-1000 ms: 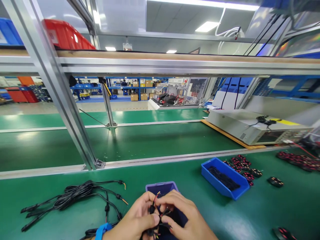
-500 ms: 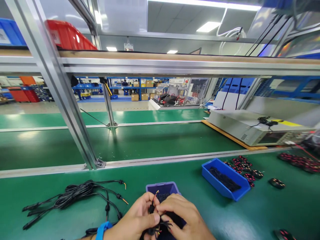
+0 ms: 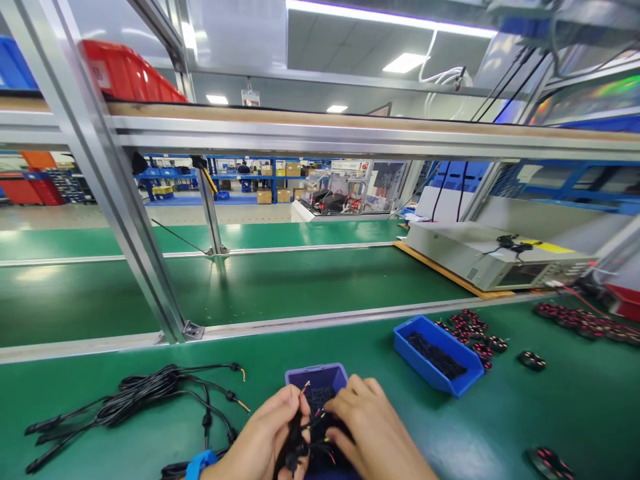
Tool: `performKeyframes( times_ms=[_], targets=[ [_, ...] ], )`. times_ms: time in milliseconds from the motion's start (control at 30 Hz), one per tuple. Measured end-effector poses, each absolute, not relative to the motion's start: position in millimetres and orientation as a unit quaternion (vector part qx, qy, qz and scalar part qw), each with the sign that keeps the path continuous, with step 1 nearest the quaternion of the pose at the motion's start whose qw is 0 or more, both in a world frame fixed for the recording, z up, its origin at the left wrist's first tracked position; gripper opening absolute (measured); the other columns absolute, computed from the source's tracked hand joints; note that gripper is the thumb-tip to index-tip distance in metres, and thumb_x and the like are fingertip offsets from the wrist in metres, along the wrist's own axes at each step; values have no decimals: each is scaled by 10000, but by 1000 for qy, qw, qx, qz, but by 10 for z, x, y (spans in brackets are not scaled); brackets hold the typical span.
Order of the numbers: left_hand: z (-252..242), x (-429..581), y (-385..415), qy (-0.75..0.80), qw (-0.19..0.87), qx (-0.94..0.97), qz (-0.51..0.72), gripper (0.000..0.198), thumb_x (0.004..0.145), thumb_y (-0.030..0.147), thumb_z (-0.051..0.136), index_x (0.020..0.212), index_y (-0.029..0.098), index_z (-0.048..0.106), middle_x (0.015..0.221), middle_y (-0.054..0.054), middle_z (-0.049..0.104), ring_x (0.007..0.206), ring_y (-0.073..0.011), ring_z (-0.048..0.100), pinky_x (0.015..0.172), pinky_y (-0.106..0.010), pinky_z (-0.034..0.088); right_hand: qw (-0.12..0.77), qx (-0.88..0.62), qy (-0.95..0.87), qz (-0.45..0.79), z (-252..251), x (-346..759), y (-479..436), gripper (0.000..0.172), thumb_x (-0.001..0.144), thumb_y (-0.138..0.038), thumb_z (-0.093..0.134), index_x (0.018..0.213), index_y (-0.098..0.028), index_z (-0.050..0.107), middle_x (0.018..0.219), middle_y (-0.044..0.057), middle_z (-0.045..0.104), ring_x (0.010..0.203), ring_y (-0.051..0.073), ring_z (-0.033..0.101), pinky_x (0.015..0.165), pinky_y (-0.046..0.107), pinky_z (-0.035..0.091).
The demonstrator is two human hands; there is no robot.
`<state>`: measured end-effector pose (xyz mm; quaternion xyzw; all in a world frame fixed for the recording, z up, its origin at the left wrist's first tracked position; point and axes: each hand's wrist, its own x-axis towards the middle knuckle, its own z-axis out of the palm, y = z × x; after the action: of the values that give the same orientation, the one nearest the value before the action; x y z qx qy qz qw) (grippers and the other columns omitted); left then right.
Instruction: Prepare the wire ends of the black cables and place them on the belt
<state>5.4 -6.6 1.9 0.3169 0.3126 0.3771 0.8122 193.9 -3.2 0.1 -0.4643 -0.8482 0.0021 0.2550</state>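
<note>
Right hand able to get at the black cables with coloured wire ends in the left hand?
Likely yes: the right hand is just beside the black cables, whose coloured wire ends poke out of the left hand; nothing visible blocks it. Contact unclear.

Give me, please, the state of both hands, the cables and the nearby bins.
Left hand: closed on held cables
Held cables: coloured ends exposed
Right hand: thumb and fingers apart, cable contact unclear
Purple bin: open, dark pieces inside
Blue bin: open, black pieces inside
Left cables: bunched midway, ends spread
</note>
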Motion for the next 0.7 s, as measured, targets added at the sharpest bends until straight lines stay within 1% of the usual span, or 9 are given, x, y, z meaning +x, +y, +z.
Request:
performKeyframes(
  times_ms=[33,67,100,200,267,333,500,633,700],
  targets=[
    [-7,59,-61,308,816,313,377,528,688,654,753,762,201,492,603,57,562,326,-49,438,287,-146,221,239,-450,-858,-58,-112,1887,-16,214,647,-206,863,628,-224,650,631,4,701,704,235,591,628,362,390],
    [-36,59,-55,302,817,311,380,512,688,629,768,762,207,488,580,64,551,325,-51,419,280,-145,239,230,-442,-863,-82,-217,1831,-2,276,632,-221,881,568,-218,613,577,9,676,697,237,581,625,371,375],
    [-63,55,-50,295,817,313,384,481,707,596,771,773,210,491,570,69,543,336,-55,418,282,-144,264,227,-433,-867,-98,-303,1777,9,324,647,-206,877,529,-216,575,525,2,644,674,225,567,612,369,357],
    [-105,28,-36,276,809,335,395,376,801,503,743,827,204,516,577,78,536,384,-56,479,344,-132,326,229,-425,-869,-105,-409,1671,16,357,718,-129,823,525,-213,535,488,-15,603,638,198,534,603,367,324],
    [-95,13,-32,269,803,355,395,367,836,511,713,834,199,520,565,80,540,393,-49,499,386,-126,330,233,-426,-868,-103,-371,1661,-1,324,716,-114,815,560,-216,551,532,-21,616,633,192,519,602,358,315],
    [-68,10,-33,263,797,374,394,382,841,535,697,821,200,512,541,80,548,394,-45,492,403,-124,316,250,-431,-863,-86,-300,1683,-27,288,694,-93,811,595,-218,571,590,-23,632,641,189,516,602,342,315],
    [-15,42,-45,260,792,418,362,426,818,588,686,796,213,485,507,83,570,321,-24,364,370,-138,262,308,-438,-845,2,-157,1723,-88,243,733,7,654,677,-216,576,674,-21,642,663,174,533,626,302,358],
    [-9,56,-38,268,779,439,360,472,773,619,712,770,215,469,506,81,594,295,-18,349,350,-141,243,329,-416,-841,106,-3,1717,-127,199,824,-30,555,760,-218,571,730,-10,660,697,169,584,660,277,427],
    [-8,53,-33,265,778,443,358,470,773,615,711,766,216,464,496,86,593,285,-16,340,349,-138,239,349,-410,-832,135,87,1733,-135,191,883,-66,518,786,-221,571,743,-4,661,700,166,603,668,274,452]
  ],
)
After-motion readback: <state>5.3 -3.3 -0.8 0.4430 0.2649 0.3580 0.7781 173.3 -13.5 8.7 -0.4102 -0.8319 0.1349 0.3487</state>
